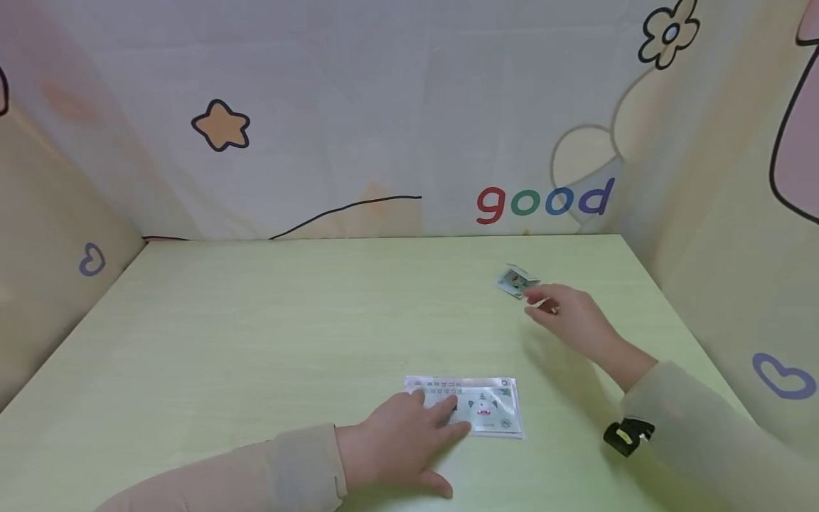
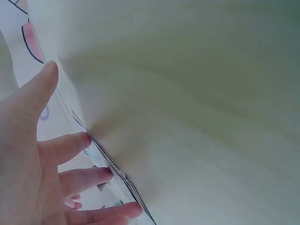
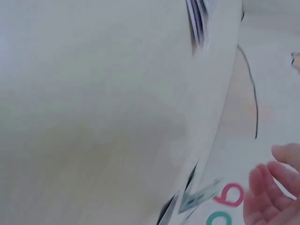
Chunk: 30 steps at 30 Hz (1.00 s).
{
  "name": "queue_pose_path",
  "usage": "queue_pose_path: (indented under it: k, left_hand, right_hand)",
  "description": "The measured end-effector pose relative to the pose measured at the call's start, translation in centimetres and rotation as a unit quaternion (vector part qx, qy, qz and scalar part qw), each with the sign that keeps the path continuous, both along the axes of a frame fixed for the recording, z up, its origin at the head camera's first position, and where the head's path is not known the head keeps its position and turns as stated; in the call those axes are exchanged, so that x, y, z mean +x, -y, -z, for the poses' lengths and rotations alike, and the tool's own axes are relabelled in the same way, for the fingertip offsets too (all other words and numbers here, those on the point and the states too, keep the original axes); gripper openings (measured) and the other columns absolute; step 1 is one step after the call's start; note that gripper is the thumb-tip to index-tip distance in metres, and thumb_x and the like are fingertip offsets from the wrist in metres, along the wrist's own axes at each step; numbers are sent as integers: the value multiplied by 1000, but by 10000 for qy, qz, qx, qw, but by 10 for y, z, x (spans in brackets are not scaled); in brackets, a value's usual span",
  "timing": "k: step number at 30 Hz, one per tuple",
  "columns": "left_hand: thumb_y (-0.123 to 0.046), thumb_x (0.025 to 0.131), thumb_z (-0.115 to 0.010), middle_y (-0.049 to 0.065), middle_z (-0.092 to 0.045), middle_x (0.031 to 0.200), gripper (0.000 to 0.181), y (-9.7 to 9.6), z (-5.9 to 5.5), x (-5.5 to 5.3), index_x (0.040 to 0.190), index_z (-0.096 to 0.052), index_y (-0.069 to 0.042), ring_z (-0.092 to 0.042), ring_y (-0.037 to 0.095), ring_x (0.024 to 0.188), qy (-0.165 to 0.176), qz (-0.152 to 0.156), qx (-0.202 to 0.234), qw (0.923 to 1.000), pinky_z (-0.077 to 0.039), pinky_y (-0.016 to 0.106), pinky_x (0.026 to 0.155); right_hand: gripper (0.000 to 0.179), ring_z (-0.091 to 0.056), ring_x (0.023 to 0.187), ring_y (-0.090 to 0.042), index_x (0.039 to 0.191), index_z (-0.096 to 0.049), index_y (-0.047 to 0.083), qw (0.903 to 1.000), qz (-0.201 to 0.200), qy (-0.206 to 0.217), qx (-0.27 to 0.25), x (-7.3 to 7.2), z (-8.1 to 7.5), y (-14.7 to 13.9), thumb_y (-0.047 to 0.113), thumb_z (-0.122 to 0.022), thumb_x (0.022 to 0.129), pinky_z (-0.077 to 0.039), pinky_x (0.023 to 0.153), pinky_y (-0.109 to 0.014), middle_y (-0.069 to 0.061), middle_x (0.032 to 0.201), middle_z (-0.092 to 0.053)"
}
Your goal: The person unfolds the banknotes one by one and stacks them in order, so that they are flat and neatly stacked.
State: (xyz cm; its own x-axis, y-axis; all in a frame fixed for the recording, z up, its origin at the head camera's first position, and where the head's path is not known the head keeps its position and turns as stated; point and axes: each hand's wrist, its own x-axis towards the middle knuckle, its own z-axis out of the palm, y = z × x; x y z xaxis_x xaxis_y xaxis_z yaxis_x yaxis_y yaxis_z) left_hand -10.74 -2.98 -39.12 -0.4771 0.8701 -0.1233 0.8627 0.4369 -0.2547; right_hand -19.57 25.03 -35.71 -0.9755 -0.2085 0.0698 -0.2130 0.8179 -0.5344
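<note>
A flat stack of printed paper slips (image 1: 493, 409) with a pink cartoon face lies near the front of the table. My left hand (image 1: 406, 437) rests on its left part with fingers spread. In the left wrist view, the fingertips press at the stack's layered edge (image 2: 112, 164). A small folded printed slip (image 1: 515, 281) lies at the back right, one flap raised. Just to its near right is my right hand (image 1: 572, 320), loosely bent, fingertips close beside the slip. The right wrist view shows the folded slip (image 3: 199, 199) apart from the fingers (image 3: 269, 185), with nothing between them.
The pale wooden table (image 1: 288, 320) ends at a back wall cloth (image 1: 320, 128) printed with a star and the word "good". Cloth sides stand left and right. A black wrist strap (image 1: 629, 435) sits on the right sleeve.
</note>
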Motion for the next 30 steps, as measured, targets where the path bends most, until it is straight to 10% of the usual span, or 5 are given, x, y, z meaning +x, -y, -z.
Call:
queue_pose_path:
  k: [12, 30]
  left_hand:
    - [-79, 76, -39, 0, -45, 135, 77, 2, 0, -2, 133, -48, -28, -52, 21, 71, -247, 220, 37, 9994, -32, 24, 51]
    - [-76, 79, -41, -3, -49, 128, 70, 1, -6, -9, 131, -48, -30, -52, 19, 93, -86, 347, -109, 9993, -45, 29, 74]
  right_hand:
    - [43, -51, 105, -35, 128, -51, -3, 9963, 798, 287, 117, -56, 16, -12, 16, -61, 90, -44, 85, -46, -22, 121, -53]
    - [26, -50, 97, -34, 112, -61, 0, 9908, 1290, 404, -72, -77, 22, -8, 18, -54, 93, -42, 83, -47, -21, 113, -55]
